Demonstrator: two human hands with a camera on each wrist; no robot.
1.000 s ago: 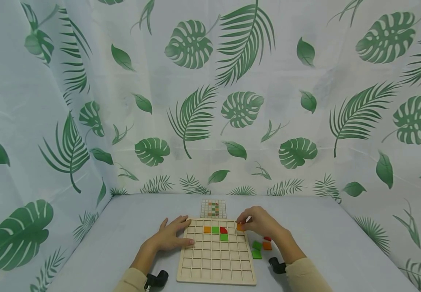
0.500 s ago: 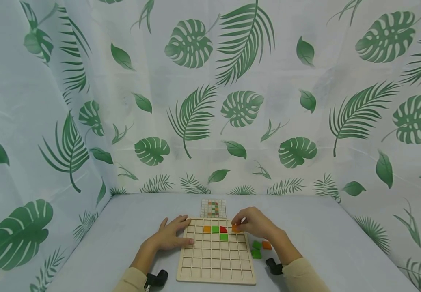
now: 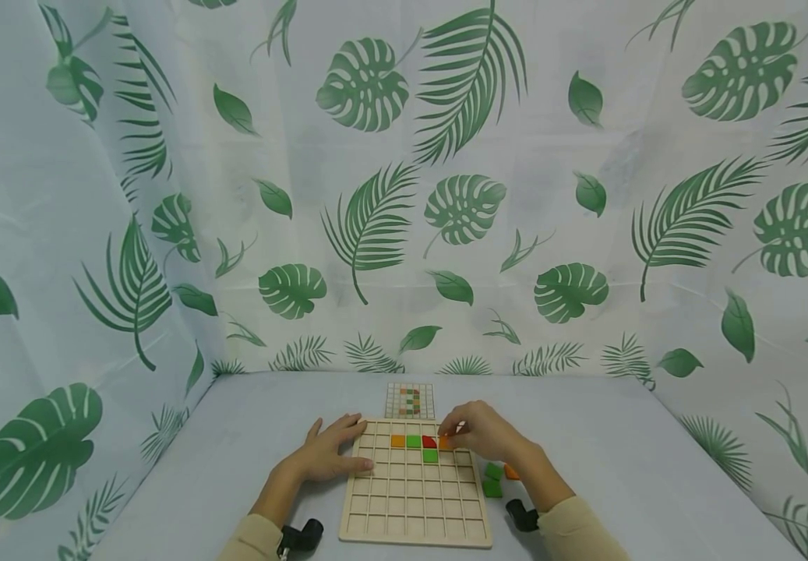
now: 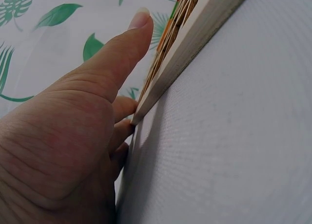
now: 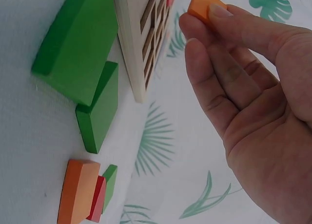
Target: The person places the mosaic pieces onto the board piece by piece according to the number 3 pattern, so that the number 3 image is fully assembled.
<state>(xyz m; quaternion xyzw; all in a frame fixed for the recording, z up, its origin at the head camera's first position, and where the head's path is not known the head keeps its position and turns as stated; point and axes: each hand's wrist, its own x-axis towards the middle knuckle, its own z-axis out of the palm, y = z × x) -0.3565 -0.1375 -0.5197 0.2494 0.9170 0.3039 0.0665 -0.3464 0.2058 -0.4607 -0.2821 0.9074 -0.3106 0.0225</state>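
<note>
A wooden grid board [image 3: 414, 510] lies on the table. On it sit an orange tile [image 3: 398, 441], a green tile [image 3: 414, 442] and a red round-edged tile [image 3: 428, 442] in a row, with another green tile [image 3: 430, 456] below the red one. My left hand [image 3: 329, 453] rests on the board's left edge, its thumb extended over the rim and its fingertips touching the side in the left wrist view. Between thumb and fingers, my right hand [image 3: 491, 432] pinches an orange square tile [image 5: 202, 4] over the board, just right of the red tile.
Right of the board lie loose green tiles [image 3: 492, 488] and an orange tile [image 3: 511, 471]; the right wrist view also has a red tile [image 5: 97, 199] beside them. A small printed grid card [image 3: 409, 401] lies behind the board. Leaf-patterned curtains [image 3: 404, 234] surround the table.
My right hand has moved left across the board with the orange tile, from near its right edge to beside the red tile. My left hand has stayed still.
</note>
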